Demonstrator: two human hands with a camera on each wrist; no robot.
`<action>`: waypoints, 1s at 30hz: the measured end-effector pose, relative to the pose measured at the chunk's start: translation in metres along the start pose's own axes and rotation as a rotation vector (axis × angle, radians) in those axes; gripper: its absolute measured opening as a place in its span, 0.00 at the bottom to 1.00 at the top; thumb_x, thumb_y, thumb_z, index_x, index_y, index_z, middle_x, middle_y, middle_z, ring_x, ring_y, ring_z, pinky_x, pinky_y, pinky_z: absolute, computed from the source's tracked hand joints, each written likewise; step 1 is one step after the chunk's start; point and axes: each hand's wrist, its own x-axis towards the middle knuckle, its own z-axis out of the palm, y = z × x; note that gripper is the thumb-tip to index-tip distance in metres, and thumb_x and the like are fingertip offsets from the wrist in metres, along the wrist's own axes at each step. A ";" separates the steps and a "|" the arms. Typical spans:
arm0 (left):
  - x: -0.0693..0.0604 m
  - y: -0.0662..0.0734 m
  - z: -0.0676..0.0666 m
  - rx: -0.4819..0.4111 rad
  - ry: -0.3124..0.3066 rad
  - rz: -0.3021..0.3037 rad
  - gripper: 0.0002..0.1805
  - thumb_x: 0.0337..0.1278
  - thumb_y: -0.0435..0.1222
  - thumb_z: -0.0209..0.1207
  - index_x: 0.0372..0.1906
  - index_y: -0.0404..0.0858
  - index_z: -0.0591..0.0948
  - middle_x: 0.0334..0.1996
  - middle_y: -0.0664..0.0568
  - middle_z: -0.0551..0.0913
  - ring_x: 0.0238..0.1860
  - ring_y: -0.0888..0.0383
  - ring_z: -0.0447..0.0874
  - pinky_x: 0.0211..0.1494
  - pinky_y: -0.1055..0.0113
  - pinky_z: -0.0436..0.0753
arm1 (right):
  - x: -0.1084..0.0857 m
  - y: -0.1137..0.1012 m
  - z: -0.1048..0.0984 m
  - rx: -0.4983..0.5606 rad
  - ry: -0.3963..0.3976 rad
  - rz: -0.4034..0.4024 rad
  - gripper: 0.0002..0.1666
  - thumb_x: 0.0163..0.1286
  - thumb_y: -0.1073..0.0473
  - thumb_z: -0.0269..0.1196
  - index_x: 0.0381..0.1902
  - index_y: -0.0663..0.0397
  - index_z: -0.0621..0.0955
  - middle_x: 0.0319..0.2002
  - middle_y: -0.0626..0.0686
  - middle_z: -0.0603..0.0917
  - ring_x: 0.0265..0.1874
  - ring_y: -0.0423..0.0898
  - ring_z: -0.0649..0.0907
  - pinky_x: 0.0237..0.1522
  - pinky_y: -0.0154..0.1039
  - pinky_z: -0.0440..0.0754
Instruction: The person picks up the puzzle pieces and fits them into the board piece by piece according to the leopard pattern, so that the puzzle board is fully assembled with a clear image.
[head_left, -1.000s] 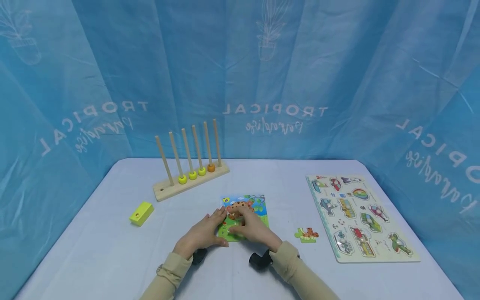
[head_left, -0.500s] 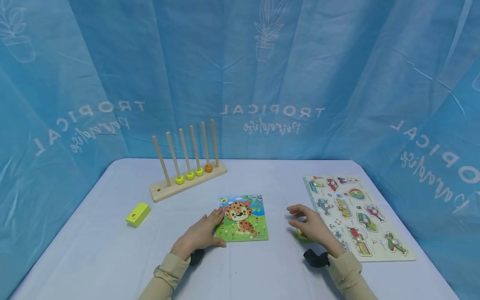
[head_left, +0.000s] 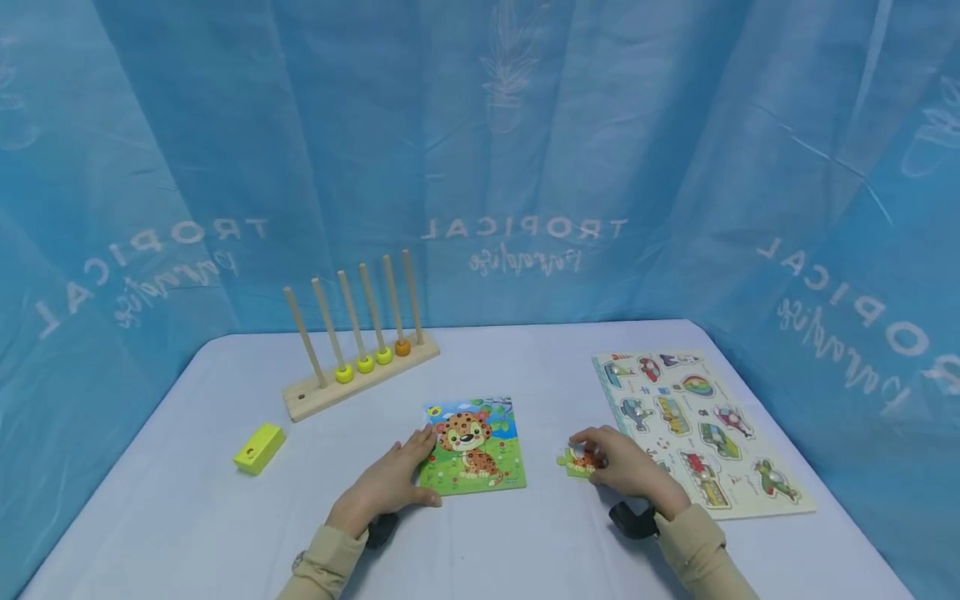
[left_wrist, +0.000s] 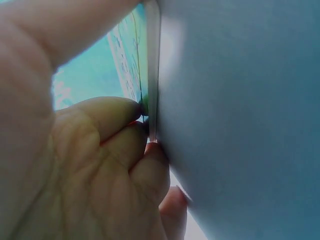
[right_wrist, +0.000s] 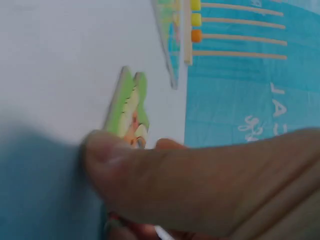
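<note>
A square puzzle (head_left: 480,467) with a cartoon leopard on green grass and blue sky lies flat on the white table. My left hand (head_left: 390,483) rests at its left side, fingertips on the edge and thumb near the lower left corner. In the left wrist view, fingertips (left_wrist: 120,117) touch the puzzle's thin edge (left_wrist: 153,75). Right of the puzzle, my right hand (head_left: 630,468) pinches a loose green and orange jigsaw piece (head_left: 576,461) between thumb and fingers. The thumb (right_wrist: 112,155) covers the piece's near end in the right wrist view; the fingers behind are mostly hidden.
A wooden peg stand (head_left: 360,382) with several upright rods and small yellow and orange beads is at the back left. A yellow block (head_left: 259,448) lies in front of it. On the right is a vehicle peg puzzle board (head_left: 720,492). Blue curtain (head_left: 525,167) hangs behind.
My right hand has left the leopard puzzle, moved right to the loose piece, and its fingers have closed on it. The left hand stays at the puzzle's edge. The head view has shifted slightly.
</note>
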 end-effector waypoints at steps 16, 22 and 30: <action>-0.001 0.000 -0.003 0.020 0.025 0.013 0.56 0.42 0.47 0.72 0.75 0.35 0.56 0.77 0.43 0.52 0.77 0.42 0.49 0.80 0.45 0.51 | 0.070 -0.048 0.042 0.315 0.268 0.074 0.23 0.61 0.67 0.67 0.54 0.49 0.81 0.39 0.54 0.85 0.32 0.43 0.82 0.25 0.32 0.80; 0.000 0.000 -0.007 0.015 0.014 0.009 0.55 0.43 0.47 0.72 0.75 0.35 0.56 0.77 0.43 0.51 0.77 0.42 0.48 0.80 0.45 0.50 | 0.068 -0.077 0.065 0.357 0.113 -0.114 0.19 0.65 0.65 0.65 0.53 0.47 0.81 0.41 0.53 0.85 0.31 0.40 0.83 0.31 0.31 0.82; 0.002 -0.002 -0.002 0.011 -0.004 0.016 0.56 0.42 0.47 0.72 0.75 0.34 0.56 0.77 0.41 0.52 0.77 0.41 0.49 0.79 0.43 0.51 | 0.064 -0.079 0.084 0.243 -0.013 -0.147 0.13 0.66 0.64 0.64 0.47 0.47 0.84 0.34 0.47 0.83 0.28 0.35 0.75 0.30 0.28 0.76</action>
